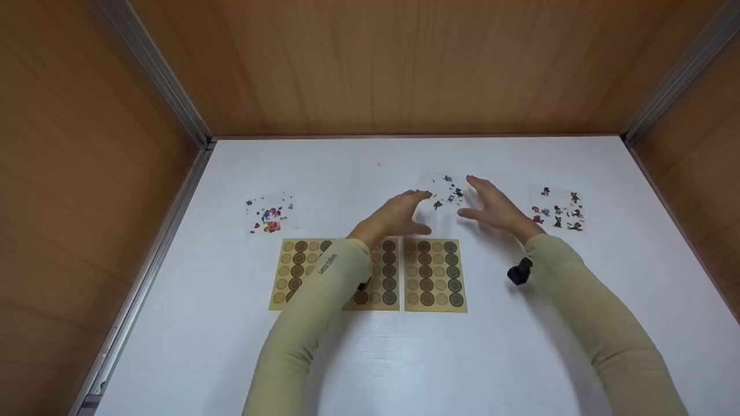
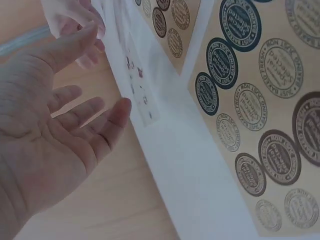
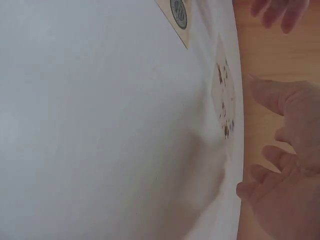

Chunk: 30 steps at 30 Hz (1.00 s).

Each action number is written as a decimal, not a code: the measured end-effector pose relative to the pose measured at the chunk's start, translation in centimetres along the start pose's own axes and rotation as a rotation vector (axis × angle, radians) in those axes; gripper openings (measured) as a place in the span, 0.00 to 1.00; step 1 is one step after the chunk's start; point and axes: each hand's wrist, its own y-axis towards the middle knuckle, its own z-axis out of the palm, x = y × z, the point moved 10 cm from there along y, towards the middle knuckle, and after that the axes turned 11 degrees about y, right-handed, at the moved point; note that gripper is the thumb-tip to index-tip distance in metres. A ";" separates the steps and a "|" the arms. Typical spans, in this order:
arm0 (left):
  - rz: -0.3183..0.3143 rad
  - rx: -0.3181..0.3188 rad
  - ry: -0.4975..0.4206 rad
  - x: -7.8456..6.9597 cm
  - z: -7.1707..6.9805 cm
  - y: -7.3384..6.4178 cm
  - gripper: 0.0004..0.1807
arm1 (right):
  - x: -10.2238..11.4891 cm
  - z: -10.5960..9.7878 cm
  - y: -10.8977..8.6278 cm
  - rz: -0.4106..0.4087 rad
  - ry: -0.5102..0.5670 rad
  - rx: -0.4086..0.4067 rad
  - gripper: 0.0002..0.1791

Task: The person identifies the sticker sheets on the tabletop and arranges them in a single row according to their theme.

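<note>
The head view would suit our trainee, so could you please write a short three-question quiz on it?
1. How many brown sheets of round stickers lie on the table?
2. True or false: the right hand grips a brown sheet.
3. Which clear sticker sheet is the left hand nearest: left, middle or right?

Key: 1. Three. 2. False; it holds nothing. 3. The middle one.

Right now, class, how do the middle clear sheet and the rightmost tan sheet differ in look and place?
The middle clear sheet is see-through, while the rightmost tan sheet is opaque. The clear sheet carries small, scattered figures; the tan sheet has round seals in straight columns. The clear sheet lies farther back, the tan sheet nearer the front. Both lie on the white table.
</note>
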 end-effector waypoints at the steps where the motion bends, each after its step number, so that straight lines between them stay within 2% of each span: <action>1: -0.024 -0.007 -0.024 0.6 0.0 0.5 0.44 | -0.4 0.0 0.4 0.009 0.014 0.003 0.50; 6: -0.131 -0.043 -0.076 3.2 0.1 2.8 0.41 | -2.6 0.4 1.6 0.086 0.075 0.028 0.55; 11: -0.206 -0.028 -0.118 5.0 0.8 3.8 0.43 | -3.7 1.5 1.8 0.141 0.129 0.092 0.60; 15: -0.197 0.050 -0.168 5.6 2.0 3.8 0.48 | -4.3 2.1 1.8 0.172 0.142 0.118 0.62; 19: -0.176 0.108 -0.178 6.0 3.0 3.7 0.53 | -4.4 2.2 2.3 0.193 0.125 0.122 0.64; 24: -0.181 0.135 -0.107 6.5 3.5 4.1 0.57 | -4.1 2.1 2.8 0.189 0.037 0.140 0.63; 30: -0.161 0.149 -0.027 6.0 3.7 5.0 0.55 | -3.2 2.7 2.7 0.130 -0.109 0.176 0.57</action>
